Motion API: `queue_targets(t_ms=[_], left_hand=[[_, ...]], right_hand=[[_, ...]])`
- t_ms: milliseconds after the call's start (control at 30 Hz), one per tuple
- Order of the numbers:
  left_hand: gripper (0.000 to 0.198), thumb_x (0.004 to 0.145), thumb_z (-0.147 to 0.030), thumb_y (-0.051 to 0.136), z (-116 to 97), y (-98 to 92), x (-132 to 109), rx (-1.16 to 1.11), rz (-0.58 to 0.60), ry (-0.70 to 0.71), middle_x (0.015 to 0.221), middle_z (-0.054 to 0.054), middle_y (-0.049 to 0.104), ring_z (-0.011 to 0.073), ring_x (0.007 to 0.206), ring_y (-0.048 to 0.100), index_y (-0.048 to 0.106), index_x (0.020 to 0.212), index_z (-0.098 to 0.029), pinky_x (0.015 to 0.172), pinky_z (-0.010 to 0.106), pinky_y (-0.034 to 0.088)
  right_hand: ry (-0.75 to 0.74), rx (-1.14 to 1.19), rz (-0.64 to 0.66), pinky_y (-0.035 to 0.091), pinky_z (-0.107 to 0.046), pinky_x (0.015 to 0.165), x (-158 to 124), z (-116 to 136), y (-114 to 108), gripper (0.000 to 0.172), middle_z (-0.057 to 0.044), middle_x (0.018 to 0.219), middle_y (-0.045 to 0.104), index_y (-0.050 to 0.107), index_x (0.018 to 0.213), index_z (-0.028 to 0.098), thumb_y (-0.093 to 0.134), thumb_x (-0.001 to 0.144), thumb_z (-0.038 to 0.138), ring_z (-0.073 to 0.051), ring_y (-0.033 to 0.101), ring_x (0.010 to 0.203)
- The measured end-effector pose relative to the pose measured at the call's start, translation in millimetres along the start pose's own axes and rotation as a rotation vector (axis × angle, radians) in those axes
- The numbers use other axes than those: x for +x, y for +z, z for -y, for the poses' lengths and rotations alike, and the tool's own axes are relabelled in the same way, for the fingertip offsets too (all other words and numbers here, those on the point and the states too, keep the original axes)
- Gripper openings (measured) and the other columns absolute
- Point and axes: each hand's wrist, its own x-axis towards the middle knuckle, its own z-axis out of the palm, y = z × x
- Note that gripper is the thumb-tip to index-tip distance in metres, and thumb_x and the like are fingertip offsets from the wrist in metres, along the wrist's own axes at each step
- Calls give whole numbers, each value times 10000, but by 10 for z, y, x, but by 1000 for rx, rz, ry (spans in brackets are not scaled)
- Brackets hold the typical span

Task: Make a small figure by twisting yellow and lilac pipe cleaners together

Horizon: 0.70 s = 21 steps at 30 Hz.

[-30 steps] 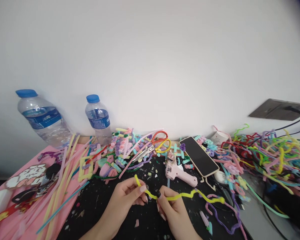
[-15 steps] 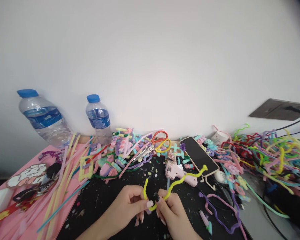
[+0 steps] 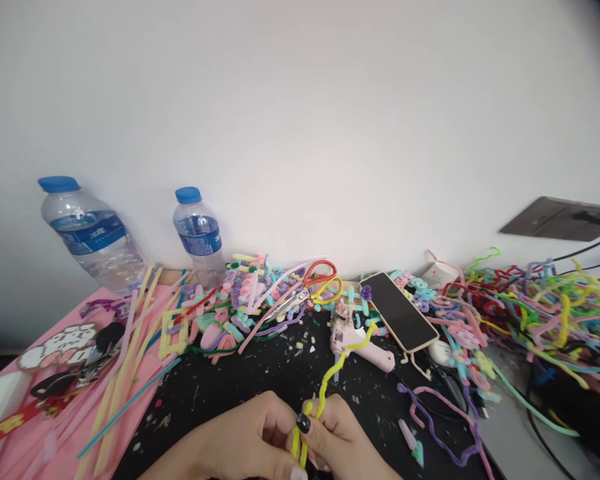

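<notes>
A fuzzy yellow pipe cleaner (image 3: 333, 371) is folded between my hands at the bottom centre, its long wavy end pointing up and right. My left hand (image 3: 253, 437) is closed on its lower part, the fingertips partly cut off by the frame's lower edge. Two yellow strands lie side by side in the pinch of my right hand (image 3: 343, 437), under a dark-painted thumbnail. The long end passes in front of a pink glue gun (image 3: 360, 347). Beyond it, scissors (image 3: 305, 291) with red and yellow handles rest on cut pipe cleaner pieces.
Two water bottles (image 3: 199, 230) stand by the wall at left. A phone (image 3: 399, 311) leans at right of centre, beside a tangled heap of pipe cleaners (image 3: 555, 313). Long pastel strips cross a pink board (image 3: 145, 400). Scraps dot the black mat (image 3: 230, 380).
Both hands have come closer together and lower. The yellow pipe cleaner's spread ends have been brought together, and its long end now points more upward.
</notes>
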Motion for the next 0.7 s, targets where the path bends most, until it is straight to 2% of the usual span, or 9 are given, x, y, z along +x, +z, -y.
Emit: queue_targets(t_ms=[133, 267, 400, 467, 533, 600, 700], left_hand=[[238, 638, -381, 721, -30, -4, -7, 13, 31, -17, 471, -49, 466, 46, 380, 333, 675, 655, -148, 391, 165, 310], [323, 602, -434, 724, -59, 19, -40, 41, 81, -79, 432, -57, 418, 37, 357, 266, 579, 537, -152, 349, 167, 266], [368, 600, -457, 710, -55, 40, -30, 90, 124, -99, 423, -55, 418, 38, 341, 324, 526, 510, -151, 333, 158, 267], [320, 632, -423, 699, -43, 42, 7, 52, 46, -58, 448, -48, 470, 45, 349, 390, 560, 571, -141, 354, 155, 323], [261, 672, -378, 683, -27, 42, 50, 1, -127, 36, 523, -30, 553, 66, 392, 476, 601, 725, -136, 399, 165, 390], [315, 663, -307, 705, -11, 45, 80, 21, -324, 120, 684, 3, 636, 92, 473, 554, 599, 915, -151, 423, 173, 424], [335, 669, -206, 692, 9, 54, 88, 153, -513, 216, 836, 33, 671, 136, 593, 624, 590, 986, -176, 471, 194, 471]], right_hand=[[59, 7, 16, 183, -194, 420, -10, -29, -29, 480, 66, 477, 358, 463, 585, 153, 524, 779, 587, -39, 275, 429], [134, -3, 42, 204, -196, 446, -46, 2, -59, 469, 67, 494, 363, 448, 582, 157, 577, 741, 579, -46, 292, 460], [190, 4, 55, 177, -204, 433, -47, 15, -62, 485, 79, 483, 313, 392, 575, 175, 549, 748, 600, -47, 251, 449], [155, -15, -87, 165, -206, 428, -18, -5, -71, 493, 83, 491, 283, 371, 573, 179, 520, 763, 609, -49, 224, 452], [72, -54, -315, 163, -209, 428, 19, -39, -90, 491, 84, 501, 272, 364, 581, 182, 494, 778, 612, -54, 214, 461], [-4, -72, -479, 162, -209, 428, 48, -74, -110, 474, 85, 514, 263, 366, 605, 185, 472, 795, 605, -58, 206, 466], [-40, -111, -525, 175, -209, 429, 62, -89, -115, 462, 80, 517, 281, 366, 610, 187, 454, 810, 594, -61, 223, 465]])
